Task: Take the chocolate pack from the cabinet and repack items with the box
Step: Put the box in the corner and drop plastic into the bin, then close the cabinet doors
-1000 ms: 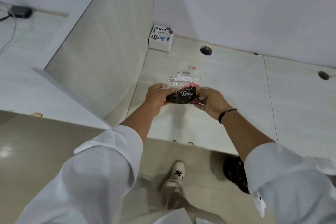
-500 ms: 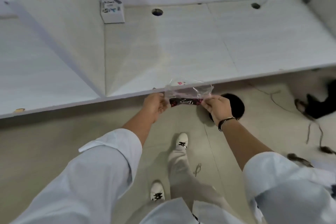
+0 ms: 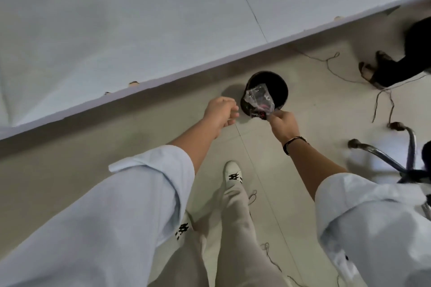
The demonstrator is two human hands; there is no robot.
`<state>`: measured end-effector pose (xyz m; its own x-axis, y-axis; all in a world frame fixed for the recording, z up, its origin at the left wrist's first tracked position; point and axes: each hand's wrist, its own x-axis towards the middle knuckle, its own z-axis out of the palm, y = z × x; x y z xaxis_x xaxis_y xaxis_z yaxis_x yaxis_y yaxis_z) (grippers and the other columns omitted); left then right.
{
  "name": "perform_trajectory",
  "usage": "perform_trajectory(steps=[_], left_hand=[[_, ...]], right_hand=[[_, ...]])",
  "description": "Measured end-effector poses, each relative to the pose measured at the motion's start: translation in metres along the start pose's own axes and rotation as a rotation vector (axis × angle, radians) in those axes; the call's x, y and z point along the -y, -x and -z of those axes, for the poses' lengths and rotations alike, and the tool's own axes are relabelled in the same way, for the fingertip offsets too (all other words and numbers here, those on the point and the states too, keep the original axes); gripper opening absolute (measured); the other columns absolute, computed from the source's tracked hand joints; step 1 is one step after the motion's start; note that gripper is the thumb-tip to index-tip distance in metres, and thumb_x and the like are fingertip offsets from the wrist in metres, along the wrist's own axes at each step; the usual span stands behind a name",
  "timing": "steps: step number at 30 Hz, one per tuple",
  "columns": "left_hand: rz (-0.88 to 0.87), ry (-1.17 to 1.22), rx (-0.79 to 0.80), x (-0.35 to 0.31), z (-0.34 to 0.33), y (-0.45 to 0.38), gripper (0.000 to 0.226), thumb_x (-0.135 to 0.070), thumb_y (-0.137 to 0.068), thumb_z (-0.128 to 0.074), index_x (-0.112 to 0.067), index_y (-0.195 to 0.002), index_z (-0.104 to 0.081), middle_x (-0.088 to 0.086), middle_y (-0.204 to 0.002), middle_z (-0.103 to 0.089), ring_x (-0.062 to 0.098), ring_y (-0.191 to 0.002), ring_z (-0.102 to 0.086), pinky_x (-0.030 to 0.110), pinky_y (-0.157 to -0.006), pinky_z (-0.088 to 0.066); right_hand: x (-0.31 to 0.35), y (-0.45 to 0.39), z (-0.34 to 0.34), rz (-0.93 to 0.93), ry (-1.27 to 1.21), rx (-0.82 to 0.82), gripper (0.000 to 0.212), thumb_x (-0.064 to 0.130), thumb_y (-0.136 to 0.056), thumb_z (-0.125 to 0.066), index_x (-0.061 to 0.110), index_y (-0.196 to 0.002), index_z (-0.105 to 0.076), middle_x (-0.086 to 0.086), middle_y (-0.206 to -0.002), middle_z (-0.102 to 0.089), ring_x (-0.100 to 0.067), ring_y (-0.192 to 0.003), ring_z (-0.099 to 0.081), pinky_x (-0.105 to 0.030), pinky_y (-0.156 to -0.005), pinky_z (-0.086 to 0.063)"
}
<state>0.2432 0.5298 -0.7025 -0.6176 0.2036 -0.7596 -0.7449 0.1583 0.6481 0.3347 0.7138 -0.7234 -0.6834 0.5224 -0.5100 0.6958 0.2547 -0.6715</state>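
The chocolate pack [image 3: 258, 101] is a clear plastic bag with dark and pink wrapping at its bottom. My right hand [image 3: 283, 123] grips its lower corner and holds it up over a round black bin [image 3: 279, 87] on the floor. My left hand [image 3: 220, 112] hangs to the left of the pack, apart from it, fingers loosely curled with nothing in them. The white cabinet shelf [image 3: 140, 30] runs across the upper part of the view. No box shows in this view.
Loose cables [image 3: 382, 100] trail over the tiled floor at right. A chair base with chrome legs [image 3: 396, 158] stands at far right. Another person's dark legs and sandals [image 3: 384, 70] are at upper right. My own shoes [image 3: 233, 173] are below.
I have turned away from the cabinet. My left hand has let go of the pack, which my right hand alone now holds over the black bin. The small white box has left the view.
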Motion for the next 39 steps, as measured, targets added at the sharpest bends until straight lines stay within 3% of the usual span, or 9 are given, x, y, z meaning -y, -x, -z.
perform_trajectory(steps=[5, 9, 13, 17, 19, 22, 27, 31, 39], left_hand=[[0.023, -0.011, -0.023, 0.015, -0.054, -0.111, 0.011, -0.017, -0.097, -0.058, -0.022, -0.096, -0.067, 0.007, -0.103, -0.076, 0.02, -0.081, -0.07, 0.03, -0.066, -0.057], [0.046, 0.021, -0.034, 0.039, -0.087, -0.192, 0.014, -0.017, -0.097, -0.059, -0.018, -0.106, -0.069, 0.011, -0.112, -0.077, 0.019, -0.081, -0.071, 0.032, -0.069, -0.058], [0.065, 0.021, -0.03, 0.068, -0.107, -0.249, 0.023, -0.015, -0.097, -0.06, -0.013, -0.118, -0.069, 0.012, -0.116, -0.076, 0.019, -0.086, -0.072, 0.033, -0.076, -0.06], [0.065, 0.014, -0.02, 0.088, -0.109, -0.274, 0.018, -0.014, -0.097, -0.061, -0.015, -0.113, -0.069, 0.013, -0.116, -0.076, 0.02, -0.086, -0.072, 0.033, -0.075, -0.059], [0.049, -0.002, -0.013, 0.091, -0.103, -0.273, 0.015, -0.013, -0.096, -0.062, -0.017, -0.109, -0.069, 0.011, -0.114, -0.077, 0.019, -0.085, -0.072, 0.034, -0.077, -0.059], [0.021, -0.015, -0.035, 0.087, -0.091, -0.257, 0.017, -0.014, -0.094, -0.065, -0.018, -0.11, -0.068, 0.008, -0.114, -0.077, 0.018, -0.085, -0.072, 0.033, -0.076, -0.058], [-0.092, 0.0, -0.101, 0.055, -0.059, -0.188, 0.017, -0.016, -0.093, -0.067, -0.019, -0.11, -0.069, 0.008, -0.118, -0.076, 0.015, -0.085, -0.071, 0.026, -0.07, -0.055], [-0.245, 0.068, -0.142, 0.016, -0.02, -0.095, 0.011, -0.017, -0.091, -0.065, -0.024, -0.099, -0.068, 0.005, -0.109, -0.075, 0.018, -0.086, -0.069, 0.032, -0.075, -0.054], [-0.553, 0.138, -0.274, -0.073, 0.101, 0.144, 0.012, -0.018, -0.092, -0.063, -0.021, -0.102, -0.07, 0.004, -0.104, -0.076, 0.017, -0.086, -0.071, 0.03, -0.074, -0.056]], right_hand=[[-0.053, -0.119, -0.014, -0.082, 0.17, -0.032, 0.026, 0.032, -0.077, -0.053, 0.007, -0.081, -0.059, -0.014, -0.078, -0.057, -0.032, -0.073, -0.049, -0.032, -0.062, -0.035], [-0.092, -0.209, -0.028, 0.024, 0.313, -0.005, 0.035, 0.014, -0.088, -0.061, -0.004, -0.118, -0.068, -0.029, -0.127, -0.063, -0.044, -0.119, -0.058, -0.039, -0.095, -0.047], [-0.142, -0.297, -0.05, 0.055, 0.507, 0.16, 0.059, 0.029, -0.089, -0.052, 0.005, -0.142, -0.057, -0.024, -0.155, -0.044, -0.038, -0.142, -0.044, -0.034, -0.115, -0.039], [-0.18, -0.354, -0.079, 0.034, 0.77, 0.29, 0.095, 0.061, -0.094, -0.046, 0.003, -0.163, -0.014, -0.024, -0.168, -0.021, -0.04, -0.156, -0.021, -0.051, -0.126, -0.022], [-0.177, -0.356, -0.088, 0.063, 0.806, 0.238, 0.087, 0.057, -0.099, -0.044, 0.005, -0.163, -0.014, -0.021, -0.169, -0.022, -0.039, -0.157, -0.017, -0.056, -0.124, -0.019], [-0.155, -0.333, -0.081, 0.157, 0.598, 0.042, 0.065, 0.038, -0.1, -0.052, 0.001, -0.151, -0.039, -0.026, -0.157, -0.038, -0.046, -0.143, -0.039, -0.053, -0.116, -0.036], [-0.084, -0.225, -0.062, 0.216, 0.124, 0.151, 0.029, 0.014, -0.094, -0.064, 0.002, -0.12, -0.067, -0.012, -0.111, -0.069, -0.026, -0.103, -0.066, -0.031, -0.097, -0.049], [-0.013, -0.118, -0.059, 0.303, -0.085, 0.27, 0.041, 0.028, -0.082, -0.059, 0.009, -0.118, -0.067, 0.005, -0.102, -0.07, -0.007, -0.093, -0.066, -0.023, -0.095, -0.052], [0.175, 0.096, -0.058, 0.605, -0.245, 0.372, 0.029, 0.029, -0.088, -0.066, 0.017, -0.114, -0.068, 0.006, -0.098, -0.071, -0.017, -0.096, -0.069, -0.046, -0.097, -0.058]])
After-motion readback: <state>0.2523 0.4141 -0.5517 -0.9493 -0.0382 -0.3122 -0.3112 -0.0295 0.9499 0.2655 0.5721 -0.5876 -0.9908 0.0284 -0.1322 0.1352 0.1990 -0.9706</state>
